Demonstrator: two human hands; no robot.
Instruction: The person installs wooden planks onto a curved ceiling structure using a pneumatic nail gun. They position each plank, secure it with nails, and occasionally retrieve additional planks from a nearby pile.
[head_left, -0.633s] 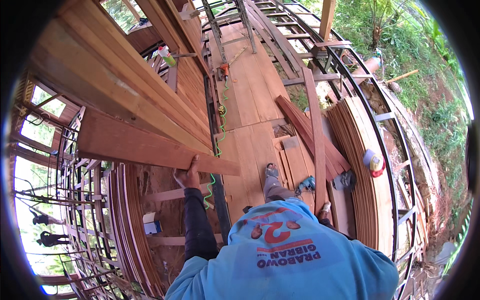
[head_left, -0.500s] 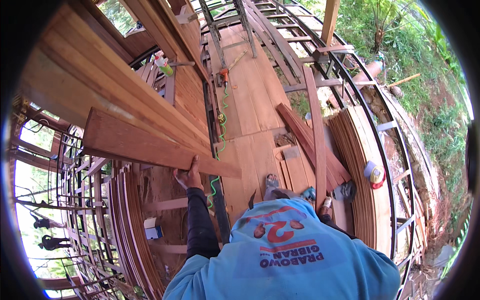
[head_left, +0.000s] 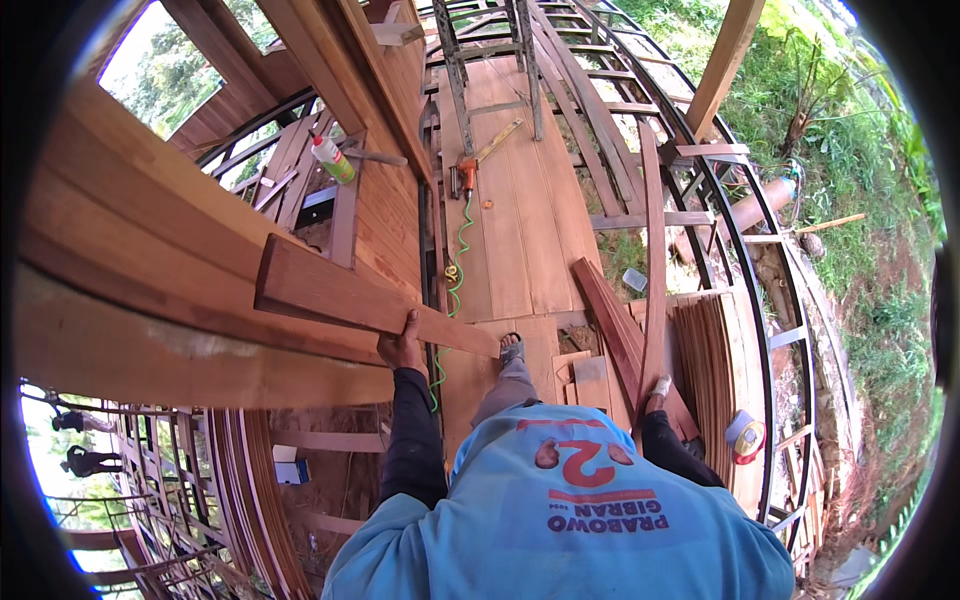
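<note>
My left hand is wrapped round the lower edge of a reddish-brown wooden plank. This plank slants across the wall boards, its far end raised at left and its other end close to my sandalled foot. On the other side, my right hand, with something white on its fingers, grips the near end of a long narrow board. That board stretches away from me over the frame. Beneath it lie dark red boards; small wood offcuts lie beside them.
An orange power tool with a coiled green hose lies on the plank floor. Ladder legs stand beyond. Stacked boards and the black metal frame border the right. A bottle rests on a ledge.
The view has shifted left and forward. The left-hand plank now lies nearer the wall boards, still in my grip. My foot has stepped forward, and my right hand now shows more fully on the long board.
</note>
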